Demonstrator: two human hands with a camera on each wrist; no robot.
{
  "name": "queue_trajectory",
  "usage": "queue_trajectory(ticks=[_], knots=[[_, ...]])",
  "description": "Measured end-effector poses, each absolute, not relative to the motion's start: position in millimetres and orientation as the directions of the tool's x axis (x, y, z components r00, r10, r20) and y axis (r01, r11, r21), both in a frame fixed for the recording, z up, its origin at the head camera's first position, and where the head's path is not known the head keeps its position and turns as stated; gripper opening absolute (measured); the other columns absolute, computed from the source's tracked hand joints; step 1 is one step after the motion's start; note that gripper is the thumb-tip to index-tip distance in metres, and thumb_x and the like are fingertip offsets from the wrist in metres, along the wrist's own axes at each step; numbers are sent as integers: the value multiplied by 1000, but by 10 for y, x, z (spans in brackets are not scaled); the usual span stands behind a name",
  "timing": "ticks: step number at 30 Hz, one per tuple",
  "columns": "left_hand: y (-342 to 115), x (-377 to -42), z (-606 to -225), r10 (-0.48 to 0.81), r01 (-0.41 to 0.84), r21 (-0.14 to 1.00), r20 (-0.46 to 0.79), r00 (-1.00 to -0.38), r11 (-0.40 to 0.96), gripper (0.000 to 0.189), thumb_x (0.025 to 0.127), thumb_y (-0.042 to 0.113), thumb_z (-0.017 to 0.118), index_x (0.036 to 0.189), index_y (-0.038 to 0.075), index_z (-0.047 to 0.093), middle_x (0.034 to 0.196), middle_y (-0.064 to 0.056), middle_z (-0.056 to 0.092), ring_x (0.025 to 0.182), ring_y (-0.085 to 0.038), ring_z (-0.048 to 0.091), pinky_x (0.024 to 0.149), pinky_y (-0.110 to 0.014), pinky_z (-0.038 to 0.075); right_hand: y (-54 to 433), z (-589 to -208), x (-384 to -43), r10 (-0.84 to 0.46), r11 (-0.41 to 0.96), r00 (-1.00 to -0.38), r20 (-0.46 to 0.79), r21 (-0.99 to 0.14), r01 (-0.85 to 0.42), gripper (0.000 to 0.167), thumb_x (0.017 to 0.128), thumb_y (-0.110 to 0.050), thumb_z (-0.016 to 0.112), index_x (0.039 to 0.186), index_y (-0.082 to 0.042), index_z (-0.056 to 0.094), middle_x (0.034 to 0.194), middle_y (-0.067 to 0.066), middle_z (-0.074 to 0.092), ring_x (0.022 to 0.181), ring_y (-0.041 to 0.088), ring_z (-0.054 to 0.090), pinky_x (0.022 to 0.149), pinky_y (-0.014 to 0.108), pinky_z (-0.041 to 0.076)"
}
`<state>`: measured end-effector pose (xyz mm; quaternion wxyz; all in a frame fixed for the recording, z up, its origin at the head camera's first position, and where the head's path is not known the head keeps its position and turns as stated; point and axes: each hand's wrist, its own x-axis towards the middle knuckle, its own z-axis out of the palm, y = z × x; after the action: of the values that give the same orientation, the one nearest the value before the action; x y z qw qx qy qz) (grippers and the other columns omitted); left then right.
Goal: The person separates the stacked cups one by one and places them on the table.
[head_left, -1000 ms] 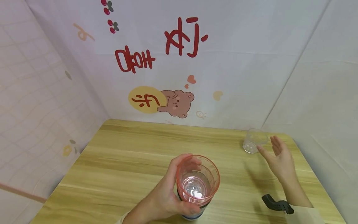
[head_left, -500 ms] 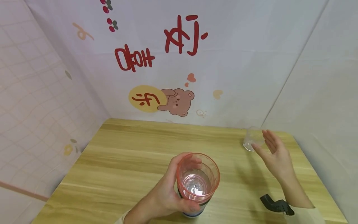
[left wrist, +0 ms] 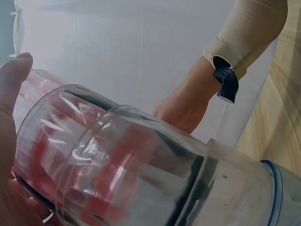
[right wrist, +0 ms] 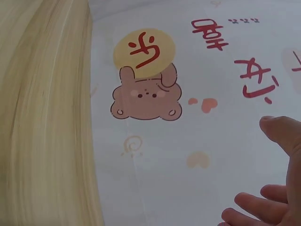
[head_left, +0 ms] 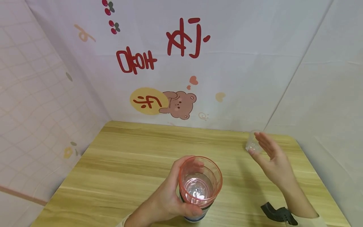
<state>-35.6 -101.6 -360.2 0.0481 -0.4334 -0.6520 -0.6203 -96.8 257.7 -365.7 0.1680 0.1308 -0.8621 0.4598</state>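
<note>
My left hand (head_left: 165,198) grips a stack of nested clear cups (head_left: 208,178) near the front middle of the table. The top cup has a red rim and its mouth faces up. Dark and blue rims show on the cups below it in the left wrist view, where the stack (left wrist: 127,165) lies across the picture. At the back right stands a clear cup (head_left: 251,142), partly hidden behind my right hand (head_left: 276,167). That hand is raised with its fingers extended and thumb apart, holding nothing; in the right wrist view its fingers (right wrist: 261,207) are likewise spread.
The wood-grain table (head_left: 136,151) runs back to a white cloth wall (head_left: 241,63) printed with red characters and a bear (head_left: 181,105). Further cloth hangs along the left and right sides. A dark strap (head_left: 279,214) sits at my right wrist.
My right hand has shifted left and now covers more of the clear cup in the head view. The left hand and its stack of cups stay in place.
</note>
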Motion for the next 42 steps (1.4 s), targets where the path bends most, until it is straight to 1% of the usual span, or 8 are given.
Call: queue_trajectory(ticks=[4,10,14,24,26,30,35,42], knots=[[-1020,-350,-3619,502,627,762,611,-612,-163,105,87,27,93,160,1,23,154,-18,49,142,-28,55,120,-36,49,2499,-3609,-933,-101,545,-900,425,-733,-407,70,100,-4,76,162,-5,43,160,25,53,138,-17,46,111,2,38],[-1020,-350,-3634,498,647,744,631,-596,-169,103,89,30,91,160,-1,23,154,-19,50,141,-28,56,119,-36,49,2449,-3601,-905,-120,531,-880,460,-719,-448,68,97,3,76,158,-4,48,159,-5,57,139,-14,49,112,4,40],[-1010,-359,-3633,498,644,745,630,-596,-173,103,89,31,91,160,-1,24,154,-19,49,142,-28,56,120,-36,49,2437,-3599,-895,-119,539,-875,470,-710,-454,69,97,3,77,159,-6,48,157,-17,55,139,-14,50,112,5,41],[-987,-355,-3641,490,644,742,639,-593,-187,100,90,31,91,159,-2,25,155,-18,49,141,-28,55,119,-36,50,2354,-3550,-817,-140,544,-873,468,-700,-463,68,98,2,75,160,-12,51,158,-5,60,135,-15,52,111,4,40],[-981,-355,-3644,486,645,740,643,-592,-194,99,91,32,90,158,-3,26,154,-19,49,141,-28,55,119,-36,50,2334,-3534,-802,-147,539,-868,474,-698,-472,67,98,2,74,159,-13,51,156,-14,59,134,-15,52,112,4,40],[-979,-352,-3650,484,645,739,644,-593,-193,98,93,36,87,158,-3,26,155,-19,49,142,-28,56,119,-36,50,2298,-3517,-774,-173,513,-842,512,-683,-520,66,97,8,72,158,-9,53,153,-19,59,134,-12,55,112,6,41],[-972,-353,-3659,479,649,734,651,-589,-199,97,95,39,84,159,-4,25,154,-22,48,142,-29,56,121,-36,49,2271,-3504,-758,-209,491,-798,566,-645,-586,66,94,15,70,156,-2,53,151,-15,63,134,-7,58,112,8,44],[-980,-353,-3655,479,636,743,645,-596,-208,97,94,37,85,159,-3,25,154,-22,48,142,-29,56,121,-36,49,2220,-3435,-680,-243,493,-795,556,-635,-595,72,94,15,69,159,-9,50,150,-9,65,134,-5,59,111,9,44]])
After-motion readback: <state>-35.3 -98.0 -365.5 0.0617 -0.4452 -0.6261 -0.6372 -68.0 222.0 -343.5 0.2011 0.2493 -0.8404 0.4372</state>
